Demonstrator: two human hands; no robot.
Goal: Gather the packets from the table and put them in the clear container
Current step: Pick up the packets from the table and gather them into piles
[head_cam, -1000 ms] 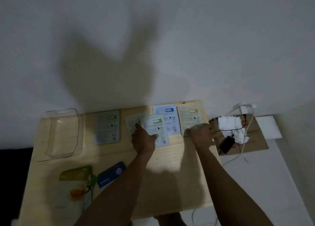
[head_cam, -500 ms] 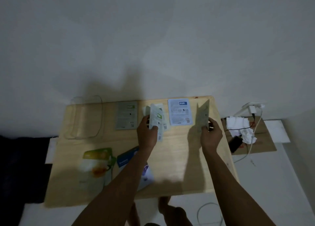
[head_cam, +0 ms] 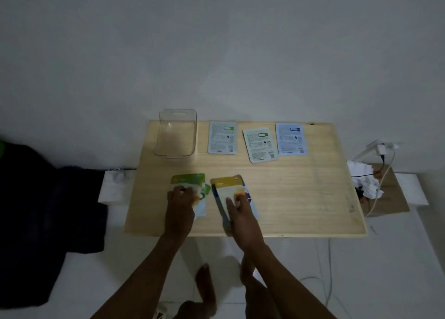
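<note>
Yellow-topped packet (head_cam: 228, 188) under right hand (head_cam: 240, 208), over a blue packet (head_cam: 248, 196); green-topped packet (head_cam: 189, 179) under left hand (head_cam: 180, 204), lower centre of frame. Both hands flat, grip unclear. Three packets (head_cam: 261, 144) upper centre; clear container (head_cam: 166, 150) left of them, empty. Risk: thin, slick layers sliding apart, lower ones left on table (head_cam: 301, 198).
</note>
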